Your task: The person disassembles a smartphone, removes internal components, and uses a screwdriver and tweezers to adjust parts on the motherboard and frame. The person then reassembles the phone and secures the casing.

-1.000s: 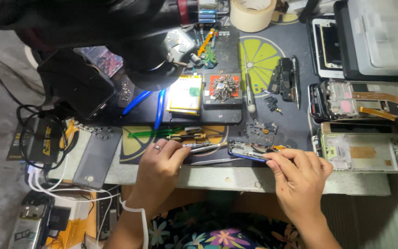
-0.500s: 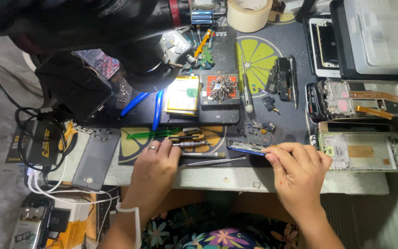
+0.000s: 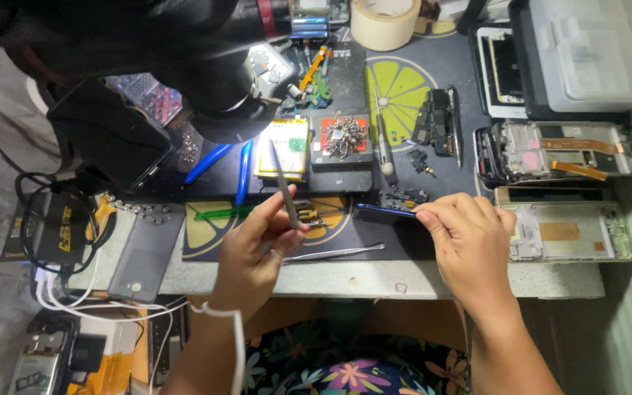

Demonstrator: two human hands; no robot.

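My left hand (image 3: 254,249) holds a pair of thin metal tweezers (image 3: 282,181) that point up and away over the dark work mat (image 3: 404,146). My right hand (image 3: 469,245) grips a small blue circuit board (image 3: 385,211) by its right end, edge-on above the mat. A second pair of tweezers (image 3: 334,252) lies flat on the mat between my two hands, near the table's front edge. Small phone parts (image 3: 402,196) sit just beyond the board.
A black lamp or microscope head (image 3: 148,58) overhangs the back left. Blue-handled cutters (image 3: 224,161), a yellow battery (image 3: 283,146), a magnet pad with screws (image 3: 341,139), a tape roll (image 3: 385,22), opened phone frames (image 3: 557,150) and a phone (image 3: 144,252) surround the mat. Cables hang at left.
My left hand has picked tweezers up off the mat and raised them. My right hand has tilted the blue board up onto its edge.
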